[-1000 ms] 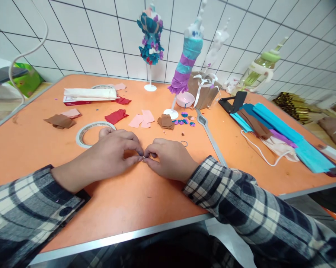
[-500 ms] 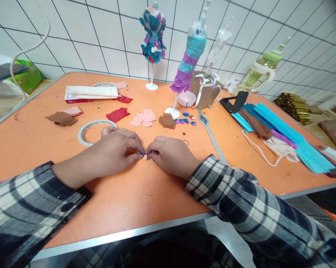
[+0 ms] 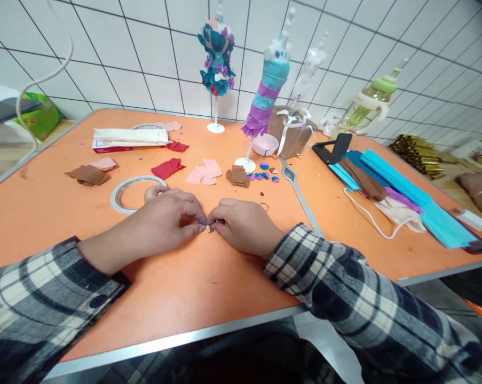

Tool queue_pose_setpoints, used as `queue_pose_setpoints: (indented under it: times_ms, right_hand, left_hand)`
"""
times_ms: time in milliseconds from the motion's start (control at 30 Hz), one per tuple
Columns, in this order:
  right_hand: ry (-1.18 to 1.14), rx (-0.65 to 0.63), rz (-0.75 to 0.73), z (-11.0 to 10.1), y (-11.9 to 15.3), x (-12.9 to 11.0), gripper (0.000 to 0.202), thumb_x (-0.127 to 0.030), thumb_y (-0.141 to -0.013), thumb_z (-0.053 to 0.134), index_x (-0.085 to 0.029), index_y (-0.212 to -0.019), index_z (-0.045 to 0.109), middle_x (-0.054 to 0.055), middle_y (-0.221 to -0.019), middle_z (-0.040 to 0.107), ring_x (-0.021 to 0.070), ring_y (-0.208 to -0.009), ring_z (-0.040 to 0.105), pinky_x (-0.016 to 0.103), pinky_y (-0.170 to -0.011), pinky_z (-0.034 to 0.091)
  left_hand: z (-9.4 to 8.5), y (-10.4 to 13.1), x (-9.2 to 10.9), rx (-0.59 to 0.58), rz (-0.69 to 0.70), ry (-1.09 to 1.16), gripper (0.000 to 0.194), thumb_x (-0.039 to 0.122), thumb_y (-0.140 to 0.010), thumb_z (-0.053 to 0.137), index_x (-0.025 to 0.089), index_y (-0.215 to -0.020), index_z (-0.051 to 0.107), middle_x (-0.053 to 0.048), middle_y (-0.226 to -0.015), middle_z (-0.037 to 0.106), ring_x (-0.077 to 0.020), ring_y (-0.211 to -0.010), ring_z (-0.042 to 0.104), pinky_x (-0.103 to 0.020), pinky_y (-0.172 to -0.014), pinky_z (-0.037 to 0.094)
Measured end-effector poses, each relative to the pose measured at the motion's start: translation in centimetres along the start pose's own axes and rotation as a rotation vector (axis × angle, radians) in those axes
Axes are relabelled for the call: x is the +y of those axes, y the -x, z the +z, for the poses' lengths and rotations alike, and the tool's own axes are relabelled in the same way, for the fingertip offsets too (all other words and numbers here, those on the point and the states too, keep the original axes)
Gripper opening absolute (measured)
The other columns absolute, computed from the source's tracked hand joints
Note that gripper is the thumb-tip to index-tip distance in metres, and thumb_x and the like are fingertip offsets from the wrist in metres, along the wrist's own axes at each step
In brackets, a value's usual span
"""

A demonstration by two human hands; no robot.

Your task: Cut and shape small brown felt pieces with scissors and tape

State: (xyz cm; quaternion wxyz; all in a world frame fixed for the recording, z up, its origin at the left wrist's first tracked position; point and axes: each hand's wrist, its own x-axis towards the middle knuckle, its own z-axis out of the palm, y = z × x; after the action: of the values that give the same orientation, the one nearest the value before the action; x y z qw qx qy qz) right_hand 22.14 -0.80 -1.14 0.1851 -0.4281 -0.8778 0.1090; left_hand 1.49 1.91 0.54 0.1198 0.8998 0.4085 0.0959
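Note:
Between my fingertips is a small piece of pink and brown crepe paper [image 3: 208,229], just above or on the orange table. My left hand [image 3: 172,216] pinches its left side with thumb and forefinger. My right hand [image 3: 244,224] pinches the right side, so the fingertips of both nearly meet. Much of the piece is hidden by the fingers. Behind my left hand lies a roll of tape [image 3: 118,194]. Cut pink paper pieces [image 3: 204,172], brown pieces [image 3: 238,176] and a red piece [image 3: 167,168] lie beyond my hands.
Little blue and purple paper bows [image 3: 262,176] lie near a pink bowl [image 3: 265,144]. Decorated mini mannequins [image 3: 267,88] stand at the back by a paper bag [image 3: 291,130]. Folded blue paper strips [image 3: 409,176], a phone stand [image 3: 333,148] and a bottle [image 3: 369,106] are at right. Another person's hand [image 3: 479,192] shows far right.
The view has shifted slightly. Both hands keep their pinch on the small paper piece, and a little less of it shows below the fingertips.

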Motion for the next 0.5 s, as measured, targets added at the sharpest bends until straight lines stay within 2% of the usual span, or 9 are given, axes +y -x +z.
queue_pose_setpoints:
  times_ms: [200,333,433,500]
  right_hand:
    - [-0.008,-0.015,0.015,0.2,-0.1,0.1,0.015,-0.022,-0.092,0.055,-0.022,-0.094,0.07,0.001,-0.093,0.067,0.0152,-0.084,0.059,0.027,-0.066,0.035]
    - [-0.056,0.009,0.071,-0.7,0.0,-0.1,0.016,-0.023,-0.091,0.057,-0.021,-0.104,0.067,0.001,-0.097,0.069,0.016,-0.087,0.061,0.028,-0.071,0.04]
    - [-0.027,0.077,0.088,-2.0,1.0,-0.3,0.02,-0.024,-0.093,0.054,-0.021,-0.11,0.065,0.003,-0.103,0.071,0.0191,-0.096,0.063,0.031,-0.079,0.044]
    - [0.049,0.187,0.127,-2.9,2.6,-0.2,0.021,-0.022,-0.094,0.05,-0.02,-0.11,0.065,0.006,-0.105,0.072,0.0219,-0.098,0.063,0.035,-0.085,0.046]
  left_hand:
    - [0.1,0.1,-0.2,0.009,0.042,-0.009,0.016,0.029,-0.08,0.056,0.027,-0.08,0.072,0.002,-0.091,0.074,-0.025,-0.093,0.063,-0.047,-0.092,0.021]
    - [0.2,0.1,-0.1,0.016,0.047,-0.004,0.016,0.027,-0.079,0.056,0.027,-0.079,0.071,0.003,-0.089,0.074,-0.024,-0.091,0.063,-0.045,-0.09,0.024]
    - [0.2,0.2,0.0,0.021,0.037,0.017,0.016,0.027,-0.08,0.055,0.028,-0.081,0.072,0.003,-0.089,0.074,-0.0239,-0.092,0.064,-0.043,-0.089,0.025]
    - [0.2,0.3,0.0,0.023,0.028,0.031,0.016,0.027,-0.081,0.055,0.028,-0.081,0.072,0.003,-0.09,0.074,-0.0241,-0.094,0.064,-0.043,-0.089,0.025]
